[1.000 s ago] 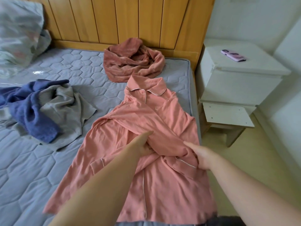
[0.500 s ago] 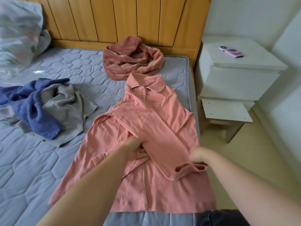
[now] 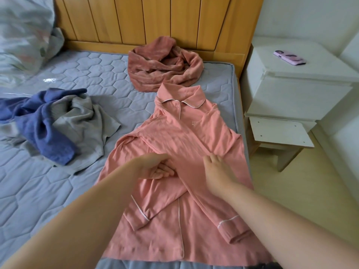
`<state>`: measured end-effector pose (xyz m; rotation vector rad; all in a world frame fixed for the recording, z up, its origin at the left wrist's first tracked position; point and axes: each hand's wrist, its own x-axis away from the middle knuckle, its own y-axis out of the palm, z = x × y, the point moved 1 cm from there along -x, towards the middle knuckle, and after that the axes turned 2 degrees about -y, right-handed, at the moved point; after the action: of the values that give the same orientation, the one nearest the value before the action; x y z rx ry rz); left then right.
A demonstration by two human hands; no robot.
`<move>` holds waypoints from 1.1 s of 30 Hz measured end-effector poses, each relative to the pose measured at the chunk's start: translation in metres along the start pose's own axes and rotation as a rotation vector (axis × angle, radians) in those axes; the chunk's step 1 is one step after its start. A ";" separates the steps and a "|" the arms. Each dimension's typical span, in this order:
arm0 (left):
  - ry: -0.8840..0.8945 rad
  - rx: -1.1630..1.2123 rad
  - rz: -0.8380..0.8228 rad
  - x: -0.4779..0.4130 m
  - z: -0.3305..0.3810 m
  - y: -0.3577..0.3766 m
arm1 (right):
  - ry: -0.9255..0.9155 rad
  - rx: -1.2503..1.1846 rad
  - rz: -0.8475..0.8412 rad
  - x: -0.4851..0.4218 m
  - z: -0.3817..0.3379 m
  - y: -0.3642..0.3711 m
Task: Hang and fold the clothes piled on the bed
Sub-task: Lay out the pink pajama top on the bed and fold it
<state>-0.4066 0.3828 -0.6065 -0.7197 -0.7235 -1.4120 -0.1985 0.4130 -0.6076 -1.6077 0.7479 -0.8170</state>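
A grey quilted mattress (image 3: 64, 183) fills most of the view, backed by a wooden headboard (image 3: 155, 20), with a white nightstand (image 3: 295, 94) standing just beside the bed's right edge. Bunched bedding (image 3: 23, 35) sits at the far left corner. A pink pyjama shirt (image 3: 174, 191) lies flat near the right edge of the mattress, collar toward the headboard, both sleeves folded across its front. Left of it lies a heap of blue and grey clothes (image 3: 50, 123), and a crumpled dusty-pink garment (image 3: 165, 65) touches the shirt's collar. The left hand (image 3: 155, 167) rests on the shirt's middle, fingers loosely bent against the cloth, gripping nothing visible. The right hand (image 3: 217, 169) lies flat on the folded sleeve, fingers straight and spread. A pink phone (image 3: 289, 57) lies on the nightstand.
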 end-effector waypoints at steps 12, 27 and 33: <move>0.190 0.767 0.208 -0.055 0.018 -0.065 | 0.038 -0.270 -0.320 -0.097 -0.040 0.034; 0.370 -0.368 1.245 -0.059 0.020 -0.107 | -0.014 0.043 -0.215 -0.115 -0.055 0.021; 0.768 -1.087 0.973 -0.113 -0.003 -0.095 | -0.081 0.138 0.083 -0.143 -0.064 0.018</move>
<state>-0.5052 0.4449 -0.6977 -1.0221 0.9984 -0.9130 -0.3321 0.4933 -0.6333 -1.4683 0.6808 -0.7239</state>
